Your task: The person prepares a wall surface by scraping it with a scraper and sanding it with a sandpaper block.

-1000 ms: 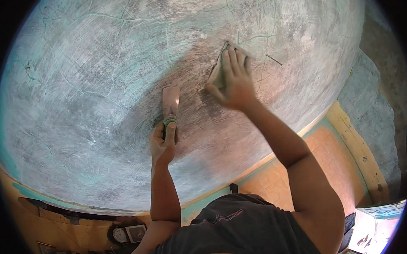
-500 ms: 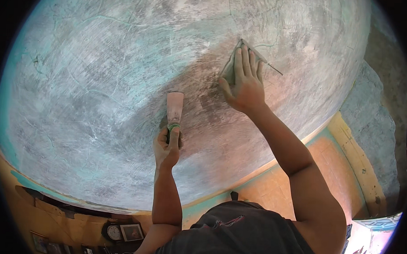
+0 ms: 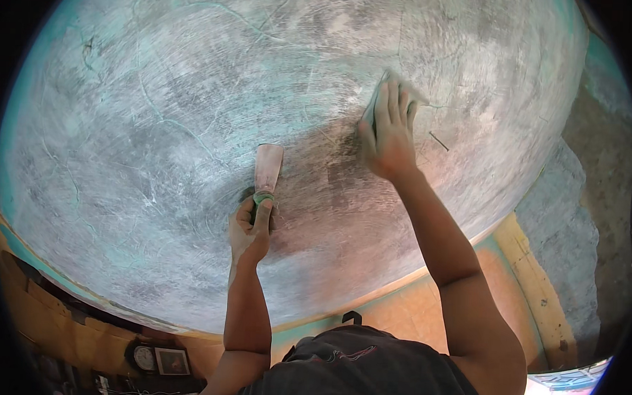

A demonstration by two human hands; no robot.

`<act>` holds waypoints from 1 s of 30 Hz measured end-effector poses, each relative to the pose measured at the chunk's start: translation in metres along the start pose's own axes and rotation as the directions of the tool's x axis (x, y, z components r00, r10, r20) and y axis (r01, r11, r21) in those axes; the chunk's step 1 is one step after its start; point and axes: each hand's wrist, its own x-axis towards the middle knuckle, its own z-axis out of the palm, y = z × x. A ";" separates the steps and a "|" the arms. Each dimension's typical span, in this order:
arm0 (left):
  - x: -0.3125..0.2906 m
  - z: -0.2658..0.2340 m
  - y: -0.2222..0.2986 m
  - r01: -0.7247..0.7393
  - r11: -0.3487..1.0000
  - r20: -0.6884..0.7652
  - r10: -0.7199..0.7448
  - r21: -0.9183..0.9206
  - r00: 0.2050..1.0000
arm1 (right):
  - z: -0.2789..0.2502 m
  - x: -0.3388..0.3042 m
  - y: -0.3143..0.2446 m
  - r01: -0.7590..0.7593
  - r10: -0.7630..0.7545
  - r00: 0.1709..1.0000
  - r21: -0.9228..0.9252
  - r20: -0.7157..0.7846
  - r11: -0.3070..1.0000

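My left hand (image 3: 251,230) is closed round the handle of a putty knife (image 3: 268,168), its blade dusty and pointing up in front of the wall. Whether the blade touches the wall I cannot tell. Further up and to the right, my right hand (image 3: 391,134) presses a folded grey-green sheet of sandpaper (image 3: 372,110) flat against the wall, fingers stretched over it and slightly blurred. The wall (image 3: 194,96) is scuffed white, grey and turquoise, with fine cracks. A nail (image 3: 438,140) sticks out of it just right of my right hand.
Bare grey plaster (image 3: 563,206) and a yellow-painted strip (image 3: 536,275) border the wall at right. At lower left are a round clock (image 3: 144,358) and a framed picture (image 3: 172,362). Below the wall's edge is an orange surface (image 3: 410,305).
My view has shifted a little. The right hand and sandpaper have moved across the wall, away from the nail, which now stands clear of the sheet. The left hand keeps its hold on the putty knife.
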 end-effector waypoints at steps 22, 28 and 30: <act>0.030 -0.038 0.049 -0.138 0.979 0.105 0.155 -0.147 0.982 | -0.015 0.103 -0.039 0.401 -0.405 0.902 -0.056 -0.149 0.914; 0.046 -0.031 0.078 -0.179 0.982 0.125 0.185 -0.057 0.975 | -0.012 0.102 -0.044 0.288 -0.295 0.943 -0.065 -0.154 0.955; 0.051 -0.030 0.087 -0.180 0.983 0.106 0.184 -0.044 0.977 | -0.011 0.105 -0.047 0.282 -0.292 0.945 -0.086 -0.145 0.956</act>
